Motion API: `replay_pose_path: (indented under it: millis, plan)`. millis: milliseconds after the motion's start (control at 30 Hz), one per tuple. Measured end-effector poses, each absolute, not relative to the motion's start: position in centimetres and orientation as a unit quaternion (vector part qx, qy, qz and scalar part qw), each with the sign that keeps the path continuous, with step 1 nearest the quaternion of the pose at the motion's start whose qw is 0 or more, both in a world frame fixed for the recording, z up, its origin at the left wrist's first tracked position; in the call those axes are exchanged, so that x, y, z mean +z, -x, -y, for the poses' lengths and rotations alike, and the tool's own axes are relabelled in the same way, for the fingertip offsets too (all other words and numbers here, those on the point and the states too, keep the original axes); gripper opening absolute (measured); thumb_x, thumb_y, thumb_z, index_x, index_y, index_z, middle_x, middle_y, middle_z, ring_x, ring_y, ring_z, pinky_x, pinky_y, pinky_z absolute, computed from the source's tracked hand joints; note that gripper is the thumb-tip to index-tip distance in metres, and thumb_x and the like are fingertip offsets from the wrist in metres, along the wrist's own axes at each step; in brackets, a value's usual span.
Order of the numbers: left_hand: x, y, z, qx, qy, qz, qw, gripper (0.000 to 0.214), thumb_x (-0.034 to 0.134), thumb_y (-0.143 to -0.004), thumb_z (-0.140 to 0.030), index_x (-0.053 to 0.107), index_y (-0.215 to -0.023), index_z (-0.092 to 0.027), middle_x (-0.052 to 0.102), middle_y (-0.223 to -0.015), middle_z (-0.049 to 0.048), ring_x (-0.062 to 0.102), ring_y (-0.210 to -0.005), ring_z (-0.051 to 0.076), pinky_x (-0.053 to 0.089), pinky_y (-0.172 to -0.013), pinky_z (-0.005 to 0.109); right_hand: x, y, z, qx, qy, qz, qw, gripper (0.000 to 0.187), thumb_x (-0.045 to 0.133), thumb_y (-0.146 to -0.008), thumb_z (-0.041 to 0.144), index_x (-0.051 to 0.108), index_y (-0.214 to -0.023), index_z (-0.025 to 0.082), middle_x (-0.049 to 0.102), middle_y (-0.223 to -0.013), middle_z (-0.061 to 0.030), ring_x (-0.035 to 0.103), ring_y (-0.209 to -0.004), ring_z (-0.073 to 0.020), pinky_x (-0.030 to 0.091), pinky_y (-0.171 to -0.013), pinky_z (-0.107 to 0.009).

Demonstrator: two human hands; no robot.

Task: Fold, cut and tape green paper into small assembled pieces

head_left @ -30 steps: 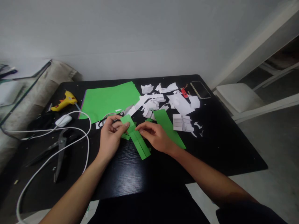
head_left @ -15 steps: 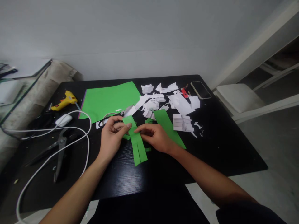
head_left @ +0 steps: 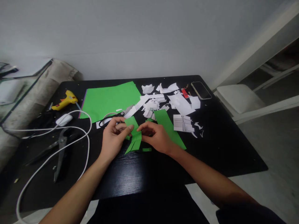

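Together, left hand (head_left: 114, 137) and right hand (head_left: 156, 137) pinched a creased, slit paper strip (head_left: 135, 138) in their fingers (head_left: 147, 125) above the grainy black counter (head_left: 123, 177).

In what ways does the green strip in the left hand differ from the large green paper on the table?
Size: the strip is narrow and small; the paper is much wider and longer.
Pose: the strip is bent and held in the left hand; the paper lies on the table.
Cuts: the strip has what looks like a slit near its lower end; the paper shows none.
Both are bright green.
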State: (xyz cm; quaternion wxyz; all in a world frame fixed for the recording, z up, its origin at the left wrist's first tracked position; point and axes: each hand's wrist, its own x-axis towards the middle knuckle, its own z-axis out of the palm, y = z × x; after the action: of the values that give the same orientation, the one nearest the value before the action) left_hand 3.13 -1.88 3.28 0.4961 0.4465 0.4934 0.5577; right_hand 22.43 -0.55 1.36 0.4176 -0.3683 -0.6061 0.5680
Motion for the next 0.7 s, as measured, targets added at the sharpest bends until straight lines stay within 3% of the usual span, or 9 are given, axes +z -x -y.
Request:
replay_pose_path:
  millis: [167,300,467,700]
  plan:
    - [3.32,-3.25,1.86,0.570,-0.453,-0.491,0.479,0.039,0.093,-0.075,-0.028,0.064,-0.099,-0.021,0.076,-0.069,-0.0030,0.069,-0.054,0.012,0.058,-0.057,0.022,1.40,-22.43,0.44,0.574,0.354,0.600,0.430,0.015,0.077,-0.087,0.023,0.070,-0.100,0.023,0.077,-0.097,-0.0018,0.076,-0.090,-0.0183,0.063,-0.084,-0.035]
    - [3.15,-3.05,1.61,0.593,-0.448,-0.486,0.459,0.036,0.090,-0.079,-0.027,0.061,-0.099,-0.021,0.074,-0.069,-0.0048,0.068,-0.054,0.010,0.058,-0.057,0.020,1.85,-22.52,0.36,0.588,0.359,0.595,0.414,0.005,0.069,-0.092,0.023,0.071,-0.097,0.024,0.076,-0.096,-0.0018,0.074,-0.089,-0.0173,0.063,-0.083,-0.034]
    - [2.99,-2.94,1.44,0.602,-0.444,-0.486,0.452,0.036,0.089,-0.080,-0.025,0.059,-0.099,-0.021,0.073,-0.067,-0.0061,0.068,-0.054,0.010,0.056,-0.057,0.019,2.06,-22.49,0.43,0.604,0.354,0.592,0.398,0.017,0.080,-0.088,0.030,0.075,-0.102,0.023,0.078,-0.100,-0.0026,0.075,-0.092,-0.0185,0.063,-0.087,-0.036]
    - [2.96,-2.89,1.55,0.593,-0.443,-0.495,0.455,0.037,0.087,-0.083,-0.031,0.059,-0.105,-0.021,0.073,-0.067,-0.0045,0.067,-0.054,0.011,0.054,-0.056,0.020,2.28,-22.75,0.34,0.610,0.348,0.603,0.378,0.013,0.077,-0.090,0.026,0.080,-0.102,0.022,0.081,-0.098,-0.0034,0.076,-0.090,-0.0187,0.064,-0.085,-0.036]
